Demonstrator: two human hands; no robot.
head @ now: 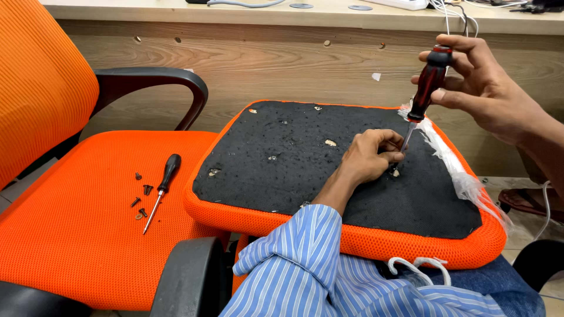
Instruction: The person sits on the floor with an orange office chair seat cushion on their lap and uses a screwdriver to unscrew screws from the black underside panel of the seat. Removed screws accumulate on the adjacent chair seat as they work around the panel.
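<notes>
A single head-worn camera looks down and forward from above the person's lap, at close range. Its centre falls on the upturned seat cushion (329, 170) resting across the knees, whose near edge runs along the lower middle of the frame. The left third takes in the seat of an orange chair (88, 235) beside the person. The far edge of the view reaches a wooden desk (235, 58) front and a strip of its top. There is no second view.

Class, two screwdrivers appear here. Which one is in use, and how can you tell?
The red-and-black screwdriver, held upright by the right hand over the upturned cushion. The black screwdriver lies untouched on the chair seat.
</notes>
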